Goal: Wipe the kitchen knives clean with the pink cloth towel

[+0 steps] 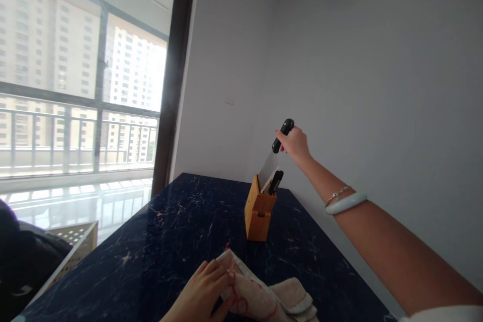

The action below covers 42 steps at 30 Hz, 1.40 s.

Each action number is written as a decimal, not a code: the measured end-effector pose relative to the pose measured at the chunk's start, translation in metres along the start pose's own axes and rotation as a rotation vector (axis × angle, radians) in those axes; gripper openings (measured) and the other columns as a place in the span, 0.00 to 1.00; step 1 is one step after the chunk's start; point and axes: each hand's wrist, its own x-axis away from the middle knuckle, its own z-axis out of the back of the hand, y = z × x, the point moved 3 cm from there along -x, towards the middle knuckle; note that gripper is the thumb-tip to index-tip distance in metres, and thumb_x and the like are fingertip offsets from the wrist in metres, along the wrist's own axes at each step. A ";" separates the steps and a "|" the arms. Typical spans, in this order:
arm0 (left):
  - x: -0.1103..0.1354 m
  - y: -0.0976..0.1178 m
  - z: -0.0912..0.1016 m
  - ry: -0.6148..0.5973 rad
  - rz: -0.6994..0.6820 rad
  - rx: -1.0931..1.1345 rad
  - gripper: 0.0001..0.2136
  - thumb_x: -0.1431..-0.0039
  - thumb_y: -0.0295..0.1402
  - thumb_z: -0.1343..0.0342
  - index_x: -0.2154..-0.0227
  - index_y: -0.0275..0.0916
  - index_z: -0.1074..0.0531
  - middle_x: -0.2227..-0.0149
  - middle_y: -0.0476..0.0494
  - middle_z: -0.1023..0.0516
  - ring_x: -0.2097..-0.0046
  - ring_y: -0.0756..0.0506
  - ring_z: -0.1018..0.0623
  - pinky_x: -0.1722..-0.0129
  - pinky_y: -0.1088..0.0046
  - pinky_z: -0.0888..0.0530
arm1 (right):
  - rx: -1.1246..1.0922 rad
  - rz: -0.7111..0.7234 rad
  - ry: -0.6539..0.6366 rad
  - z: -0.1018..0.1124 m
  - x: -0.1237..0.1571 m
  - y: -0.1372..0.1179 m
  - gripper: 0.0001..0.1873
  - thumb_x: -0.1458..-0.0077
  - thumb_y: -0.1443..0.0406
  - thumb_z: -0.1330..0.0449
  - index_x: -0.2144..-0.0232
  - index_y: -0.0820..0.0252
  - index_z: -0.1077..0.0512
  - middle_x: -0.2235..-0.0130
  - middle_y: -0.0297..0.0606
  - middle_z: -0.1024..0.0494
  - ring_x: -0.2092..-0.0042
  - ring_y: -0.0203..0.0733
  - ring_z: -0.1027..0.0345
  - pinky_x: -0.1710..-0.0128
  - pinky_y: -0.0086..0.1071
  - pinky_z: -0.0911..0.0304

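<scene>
My right hand (pixel 295 144) is stretched out over the wooden knife block (pixel 258 213) and grips the black handle of a cleaver (pixel 268 169). The wide blade sits partly inside the block's top slot, tilted. A second black knife handle (pixel 275 181) sticks out of the block beside it. My left hand (pixel 202 292) rests near the table's front edge with fingers curled on a pinkish folded cloth (pixel 264 296) with red stitching. Something dark shows under the fingers; I cannot make it out.
The dark blue marbled table (pixel 166 241) runs along a grey wall on the right. A large window with a balcony railing (pixel 75 131) fills the left. A perforated beige box (pixel 73 249) and dark fabric (pixel 22 261) sit low at the left.
</scene>
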 end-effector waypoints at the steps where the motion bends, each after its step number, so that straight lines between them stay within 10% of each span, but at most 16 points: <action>1: 0.000 -0.001 -0.002 -0.004 -0.012 -0.002 0.12 0.48 0.30 0.51 0.59 0.45 0.34 0.58 0.47 0.27 0.55 0.43 0.31 0.56 0.66 0.37 | 0.029 -0.007 -0.039 -0.009 -0.003 -0.004 0.17 0.49 0.55 0.51 0.71 0.61 0.31 0.81 0.35 0.28 0.76 0.37 0.33 0.73 0.28 0.40; 11: -0.005 -0.005 0.000 0.007 -0.096 -0.112 0.12 0.48 0.31 0.48 0.59 0.45 0.32 0.58 0.45 0.26 0.59 0.43 0.30 0.60 0.70 0.35 | 0.323 -0.030 -0.391 -0.082 0.014 -0.003 0.18 0.53 0.54 0.43 0.67 0.62 0.29 0.65 0.45 0.25 0.62 0.44 0.31 0.68 0.30 0.41; 20: -0.002 -0.002 -0.004 0.035 -0.055 0.019 0.14 0.49 0.30 0.49 0.57 0.45 0.34 0.56 0.47 0.29 0.53 0.42 0.33 0.54 0.67 0.38 | 0.504 0.139 -0.512 -0.039 0.022 0.020 0.19 0.59 0.51 0.38 0.74 0.62 0.28 0.67 0.46 0.25 0.60 0.48 0.32 0.66 0.33 0.41; 28: 0.001 0.003 0.002 0.043 -0.042 0.020 0.11 0.41 0.30 0.55 0.57 0.44 0.34 0.56 0.46 0.29 0.55 0.44 0.32 0.56 0.67 0.37 | 0.442 0.189 -0.456 -0.044 0.057 0.023 0.06 0.55 0.68 0.43 0.72 0.62 0.27 0.68 0.45 0.25 0.66 0.44 0.31 0.72 0.29 0.43; 34: -0.001 -0.007 0.003 0.112 0.040 0.120 0.12 0.39 0.36 0.59 0.62 0.43 0.31 0.61 0.46 0.27 0.59 0.45 0.31 0.53 0.65 0.39 | 0.291 0.247 -0.187 0.024 0.056 -0.012 0.11 0.48 0.67 0.52 0.64 0.58 0.31 0.70 0.35 0.27 0.70 0.36 0.35 0.72 0.26 0.46; 38: -0.007 -0.023 -0.003 0.173 0.202 0.527 0.18 0.40 0.45 0.59 0.67 0.39 0.29 0.68 0.45 0.26 0.65 0.46 0.29 0.61 0.68 0.34 | 0.037 0.610 0.055 0.043 0.120 -0.039 0.09 0.46 0.67 0.52 0.64 0.59 0.33 0.75 0.33 0.31 0.73 0.35 0.38 0.72 0.27 0.46; 42: -0.010 -0.026 -0.006 0.108 0.348 1.318 0.28 0.41 0.52 0.66 0.61 0.34 0.31 0.68 0.42 0.24 0.68 0.46 0.26 0.68 0.70 0.32 | 0.091 1.081 0.001 -0.012 0.227 -0.040 0.12 0.45 0.72 0.55 0.64 0.61 0.33 0.77 0.35 0.33 0.73 0.38 0.40 0.71 0.31 0.44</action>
